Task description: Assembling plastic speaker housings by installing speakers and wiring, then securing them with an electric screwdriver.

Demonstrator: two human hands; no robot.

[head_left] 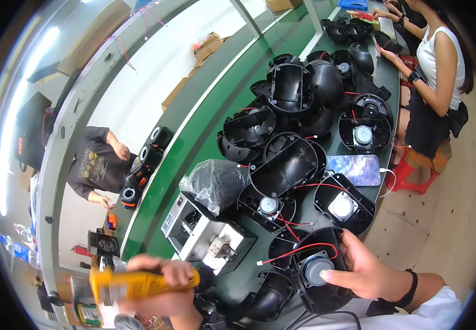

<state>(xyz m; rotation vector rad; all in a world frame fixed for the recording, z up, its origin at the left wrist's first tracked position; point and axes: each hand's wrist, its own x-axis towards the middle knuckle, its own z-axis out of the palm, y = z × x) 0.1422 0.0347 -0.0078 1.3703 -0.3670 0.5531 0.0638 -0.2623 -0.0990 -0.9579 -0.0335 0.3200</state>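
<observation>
Right hand grips a black speaker shell by its rim, thumb on the grey driver, low on the desk. Left hand is wrapped tight around a yellow power screwdriver. Looks like the fastening step; next, the tip needs lining up over a screw hole.

Behind the metal box a bagged foam wad and piled black shells block the bench. Left of the box, the green strip lies open; right of it, more shells crowd in.
</observation>
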